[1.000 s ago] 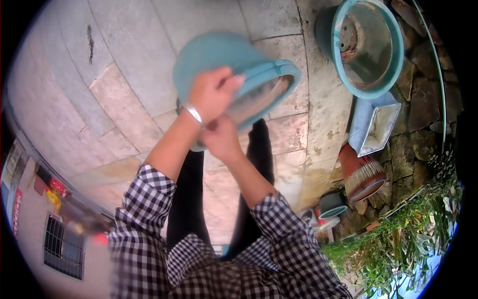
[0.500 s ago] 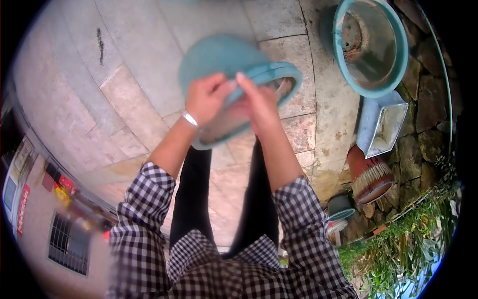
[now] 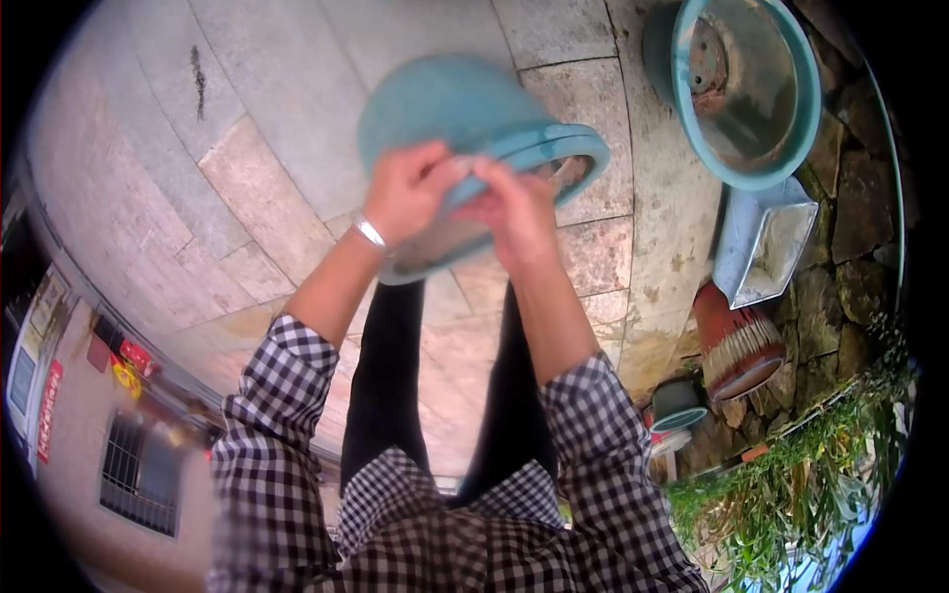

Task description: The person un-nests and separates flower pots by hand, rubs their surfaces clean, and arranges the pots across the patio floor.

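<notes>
A teal plastic plant pot (image 3: 450,104) lies tilted in front of me, its open mouth turned toward my legs. My left hand (image 3: 410,188), with a silver bracelet at the wrist, is closed at the near part of the rim. Close beside it, my right hand (image 3: 512,203) also has its fingers closed on the rim, thumb toward the left hand. The fingers nearly meet and are slightly blurred. Part of the pot's inside is hidden behind my hands, and brownish dirt shows at the right end of the mouth.
Along the right stand another teal pot (image 3: 751,178) with holes in its bottom, a grey-blue rectangular planter (image 3: 736,242), a red-brown pot (image 3: 727,331) and a small dark green pot (image 3: 677,403). Stone paving (image 3: 267,163) lies below; a stone wall (image 3: 855,217) and plants (image 3: 791,504) edge the right side.
The held pot and both hands stay nearly in place, with the fingers shifting slightly at the rim. The view has moved a little.
</notes>
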A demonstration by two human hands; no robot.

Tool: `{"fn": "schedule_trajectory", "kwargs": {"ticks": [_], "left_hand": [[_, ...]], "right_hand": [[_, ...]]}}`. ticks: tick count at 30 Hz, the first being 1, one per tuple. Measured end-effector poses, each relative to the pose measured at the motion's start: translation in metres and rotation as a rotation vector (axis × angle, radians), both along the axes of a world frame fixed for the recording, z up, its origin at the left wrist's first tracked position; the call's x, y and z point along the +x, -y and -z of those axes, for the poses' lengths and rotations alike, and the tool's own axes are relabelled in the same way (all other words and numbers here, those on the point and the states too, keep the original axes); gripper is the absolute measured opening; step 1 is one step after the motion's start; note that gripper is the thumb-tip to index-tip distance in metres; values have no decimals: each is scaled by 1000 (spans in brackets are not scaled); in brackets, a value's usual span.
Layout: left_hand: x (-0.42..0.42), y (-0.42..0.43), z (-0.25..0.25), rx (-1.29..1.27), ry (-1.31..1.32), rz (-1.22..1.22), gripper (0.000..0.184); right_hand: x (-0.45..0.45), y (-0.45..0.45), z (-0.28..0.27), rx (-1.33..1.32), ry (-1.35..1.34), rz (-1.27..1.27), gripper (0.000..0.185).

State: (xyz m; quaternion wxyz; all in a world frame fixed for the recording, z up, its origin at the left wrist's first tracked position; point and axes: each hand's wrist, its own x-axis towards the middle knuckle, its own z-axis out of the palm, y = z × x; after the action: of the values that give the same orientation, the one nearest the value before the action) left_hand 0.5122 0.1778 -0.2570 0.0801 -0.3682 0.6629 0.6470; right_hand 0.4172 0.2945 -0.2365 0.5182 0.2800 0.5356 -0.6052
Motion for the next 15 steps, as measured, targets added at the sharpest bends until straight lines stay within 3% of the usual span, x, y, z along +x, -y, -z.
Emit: {"fn": "schedule_trajectory", "kwargs": {"ticks": [5, 9, 12, 13, 15], "left_hand": [[19, 1, -3, 13, -7, 31, 28], [39, 14, -13, 176, 57, 107, 18], [32, 21, -28, 202, -31, 11, 12], [25, 23, -31, 334, -8, -79, 12], [-4, 25, -33, 109, -12, 91, 13]], "right_hand": [[27, -7, -3, 44, -13, 22, 21], [42, 5, -25, 66, -27, 63, 19], [46, 7, -32, 123, -82, -96, 19], [52, 5, -24, 110, -106, -164, 19], [61, 5, -17, 74, -241, -331, 23]]}}
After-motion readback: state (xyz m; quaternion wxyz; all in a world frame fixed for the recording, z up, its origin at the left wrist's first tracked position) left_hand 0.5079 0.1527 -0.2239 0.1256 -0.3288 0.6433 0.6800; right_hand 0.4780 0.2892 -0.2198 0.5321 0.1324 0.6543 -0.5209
